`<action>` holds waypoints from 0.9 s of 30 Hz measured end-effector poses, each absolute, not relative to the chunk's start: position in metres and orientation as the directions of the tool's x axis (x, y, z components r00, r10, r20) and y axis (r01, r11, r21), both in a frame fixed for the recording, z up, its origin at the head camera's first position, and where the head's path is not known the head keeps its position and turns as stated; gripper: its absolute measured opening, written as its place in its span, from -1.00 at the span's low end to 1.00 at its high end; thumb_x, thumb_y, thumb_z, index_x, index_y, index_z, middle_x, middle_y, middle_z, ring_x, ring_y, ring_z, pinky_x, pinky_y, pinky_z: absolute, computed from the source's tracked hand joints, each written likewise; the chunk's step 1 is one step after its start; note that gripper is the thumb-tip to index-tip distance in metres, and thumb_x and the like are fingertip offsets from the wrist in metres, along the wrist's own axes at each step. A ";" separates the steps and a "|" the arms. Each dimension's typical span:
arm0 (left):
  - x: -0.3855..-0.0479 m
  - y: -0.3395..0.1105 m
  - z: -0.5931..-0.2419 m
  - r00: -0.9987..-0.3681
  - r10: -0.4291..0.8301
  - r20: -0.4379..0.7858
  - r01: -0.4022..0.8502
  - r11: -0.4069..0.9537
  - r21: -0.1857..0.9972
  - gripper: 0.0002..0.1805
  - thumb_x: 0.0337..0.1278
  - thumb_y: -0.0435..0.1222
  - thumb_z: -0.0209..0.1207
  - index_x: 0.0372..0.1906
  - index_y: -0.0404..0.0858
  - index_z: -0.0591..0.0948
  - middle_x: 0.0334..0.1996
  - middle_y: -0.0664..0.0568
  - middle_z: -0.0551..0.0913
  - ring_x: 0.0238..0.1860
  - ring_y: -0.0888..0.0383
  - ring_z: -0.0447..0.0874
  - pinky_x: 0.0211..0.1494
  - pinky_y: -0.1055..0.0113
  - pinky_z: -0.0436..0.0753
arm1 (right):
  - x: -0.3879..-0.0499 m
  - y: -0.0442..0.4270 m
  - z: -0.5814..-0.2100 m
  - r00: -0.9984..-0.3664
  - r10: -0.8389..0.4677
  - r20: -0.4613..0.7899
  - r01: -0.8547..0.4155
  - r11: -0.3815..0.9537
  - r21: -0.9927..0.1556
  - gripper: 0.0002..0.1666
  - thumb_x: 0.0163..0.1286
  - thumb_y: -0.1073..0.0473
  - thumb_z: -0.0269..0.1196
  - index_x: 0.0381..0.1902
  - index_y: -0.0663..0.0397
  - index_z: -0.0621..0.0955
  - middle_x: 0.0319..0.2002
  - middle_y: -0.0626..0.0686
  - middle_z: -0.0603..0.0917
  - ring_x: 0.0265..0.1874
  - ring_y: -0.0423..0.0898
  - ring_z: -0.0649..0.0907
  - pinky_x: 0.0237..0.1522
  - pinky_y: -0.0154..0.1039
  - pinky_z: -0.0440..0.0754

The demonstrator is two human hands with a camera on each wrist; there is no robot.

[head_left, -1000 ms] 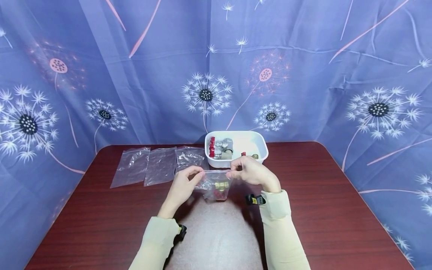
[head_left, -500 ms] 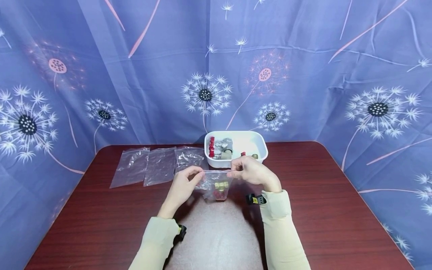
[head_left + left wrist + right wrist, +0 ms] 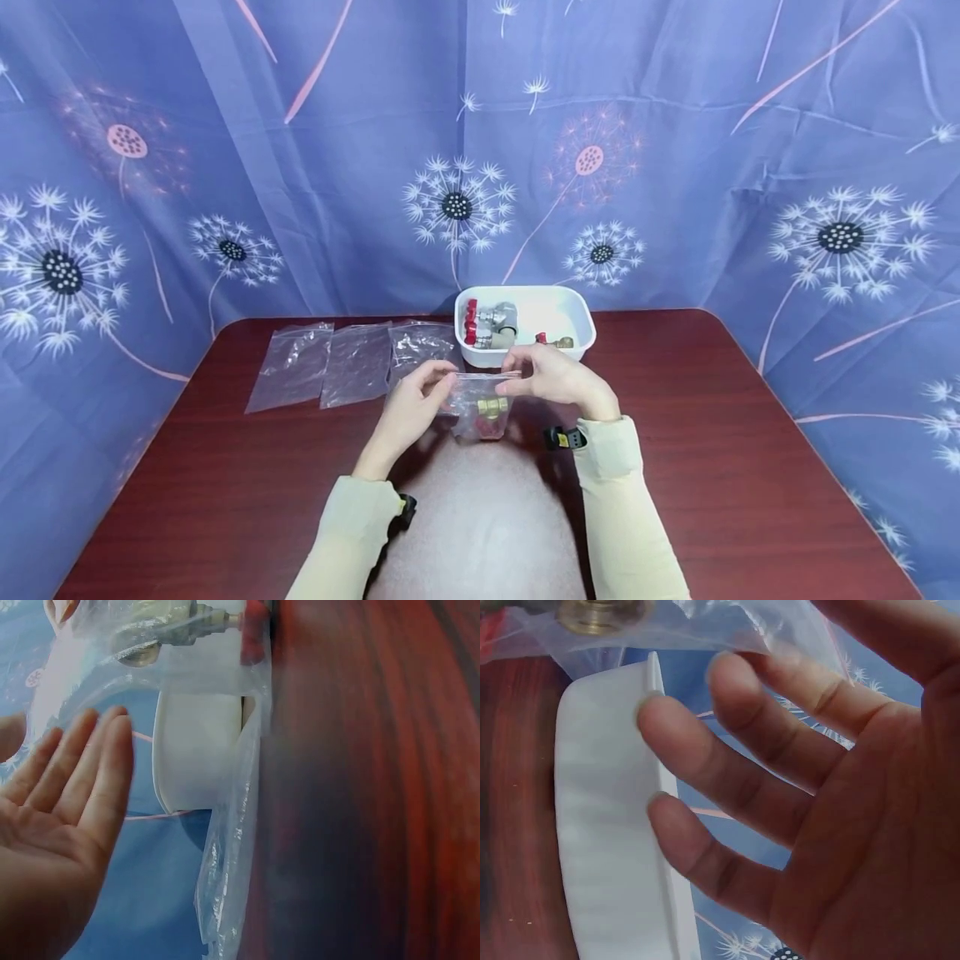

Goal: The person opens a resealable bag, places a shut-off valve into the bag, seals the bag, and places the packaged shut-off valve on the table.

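so far, brass valve (image 3: 492, 407) already inside the clear zip bag (image 3: 467, 419); loading this one looks done. seal can't be read as closed or open; pressing it closed is probably what's left here. left hand (image 3: 410, 408) and right hand (image 3: 558, 382) each pinch an end of the top edge, thumb against finger, other fingers loose. bag hangs upright just in front of the white tub (image 3: 483, 358); can't tell if its bottom touches the desk (image 3: 712, 458). still unbagged in tub: metal fittings (image 3: 492, 317), small brass fitting (image 3: 564, 342). three flat bags (image 3: 356, 362) to the left. held bag thin, see-through, wrinkled; valve gold-toned, red handle (image 3: 491, 428) lowest.
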State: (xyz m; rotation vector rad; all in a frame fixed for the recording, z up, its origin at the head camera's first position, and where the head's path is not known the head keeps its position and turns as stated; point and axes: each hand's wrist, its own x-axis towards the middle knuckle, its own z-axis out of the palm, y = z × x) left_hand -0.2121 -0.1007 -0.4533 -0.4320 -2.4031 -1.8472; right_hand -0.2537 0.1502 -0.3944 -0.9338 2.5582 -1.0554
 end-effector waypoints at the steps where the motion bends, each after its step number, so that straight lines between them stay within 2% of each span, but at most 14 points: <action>1: -0.213 -0.099 -0.453 -0.957 0.191 0.217 0.259 0.234 0.937 -0.69 0.39 -0.15 0.15 0.10 -0.19 0.58 -0.14 -0.03 0.69 -0.22 0.00 0.70 -0.13 0.13 0.66 | -0.255 0.152 -0.395 -0.773 -0.634 0.035 -0.475 0.540 -0.695 -0.73 0.23 -0.03 0.41 -0.25 -0.05 0.60 -0.41 -0.13 0.60 -0.40 -0.15 0.54 -0.27 -0.20 0.50; 3: -0.214 -0.095 -0.453 -0.955 0.230 0.187 0.242 0.244 0.939 -0.61 0.39 -0.11 0.13 0.20 -0.20 0.51 -0.03 -0.04 0.67 -0.09 0.03 0.68 -0.02 0.12 0.63 | -0.256 0.155 -0.399 -0.772 -0.634 0.034 -0.469 0.532 -0.705 -0.71 0.23 -0.02 0.41 -0.19 -0.06 0.61 -0.36 -0.11 0.61 -0.36 -0.14 0.55 -0.25 -0.19 0.51; 6: -0.213 -0.092 -0.455 -0.950 0.276 0.146 0.231 0.307 0.923 -0.53 0.39 -0.03 0.11 0.25 -0.17 0.47 0.02 -0.03 0.64 0.03 0.08 0.62 0.09 0.12 0.57 | -0.257 0.159 -0.409 -0.756 -0.653 0.030 -0.434 0.468 -0.770 -0.72 0.25 0.04 0.41 -0.15 -0.01 0.61 -0.32 -0.05 0.63 -0.33 -0.10 0.56 -0.24 -0.17 0.52; 11: -0.208 -0.096 -0.459 -0.944 0.322 0.077 0.225 0.451 0.864 -0.49 0.34 0.07 0.12 0.26 -0.07 0.49 0.11 0.02 0.60 0.07 0.07 0.59 0.14 0.09 0.53 | -0.250 0.159 -0.430 -0.747 -0.665 -0.024 -0.299 0.367 -0.881 -0.67 0.28 0.14 0.38 -0.02 0.03 0.59 -0.16 0.01 0.66 -0.18 -0.06 0.62 -0.08 -0.18 0.54; 14: -0.208 -0.096 -0.462 -0.924 0.375 0.072 0.258 0.476 0.841 -0.48 0.32 0.05 0.16 0.25 -0.13 0.51 0.10 0.02 0.61 0.04 0.10 0.61 0.12 0.11 0.54 | -0.244 0.157 -0.439 -0.767 -0.640 -0.032 -0.248 0.343 -0.906 -0.64 0.28 0.17 0.38 0.03 0.04 0.59 -0.11 0.00 0.66 -0.12 -0.07 0.63 -0.01 -0.20 0.53; 17: -0.207 -0.096 -0.464 -0.909 0.407 0.083 0.289 0.476 0.830 -0.54 0.32 -0.02 0.18 0.19 -0.18 0.56 0.05 0.05 0.64 -0.02 0.16 0.63 0.08 0.16 0.56 | -0.241 0.152 -0.446 -0.757 -0.653 -0.014 -0.247 0.306 -0.919 -0.62 0.31 0.20 0.35 0.08 0.05 0.60 -0.06 0.01 0.67 -0.07 -0.06 0.64 0.05 -0.18 0.53; 21: -0.207 -0.095 -0.464 -0.901 0.421 0.107 0.324 0.488 0.811 -0.61 0.34 -0.08 0.17 0.13 -0.21 0.60 0.01 0.08 0.66 0.00 0.19 0.60 0.13 0.16 0.52 | -0.237 0.147 -0.452 -0.741 -0.671 0.027 -0.333 0.333 -0.882 -0.66 0.37 0.15 0.30 0.10 0.01 0.62 -0.03 -0.05 0.66 -0.07 -0.12 0.62 0.04 -0.20 0.52; 24: -0.207 -0.094 -0.463 -0.890 0.445 0.098 0.333 0.489 0.806 -0.65 0.38 -0.12 0.14 0.10 -0.23 0.60 -0.12 0.07 0.69 -0.25 0.13 0.67 0.07 0.16 0.53 | -0.236 0.142 -0.455 -0.755 -0.654 0.033 -0.357 0.370 -0.858 -0.72 0.40 0.11 0.28 0.04 0.00 0.64 -0.09 -0.08 0.66 -0.13 -0.14 0.60 -0.03 -0.21 0.54; 27: -0.207 -0.095 -0.461 -0.876 0.475 0.082 0.340 0.489 0.803 -0.69 0.42 -0.14 0.10 0.08 -0.22 0.61 -0.24 0.11 0.67 -0.46 0.16 0.62 -0.03 0.21 0.54 | -0.234 0.138 -0.458 -0.778 -0.628 0.004 -0.291 0.355 -0.888 -0.75 0.41 0.16 0.27 -0.01 0.09 0.65 -0.15 -0.01 0.69 -0.20 -0.06 0.64 -0.11 -0.12 0.61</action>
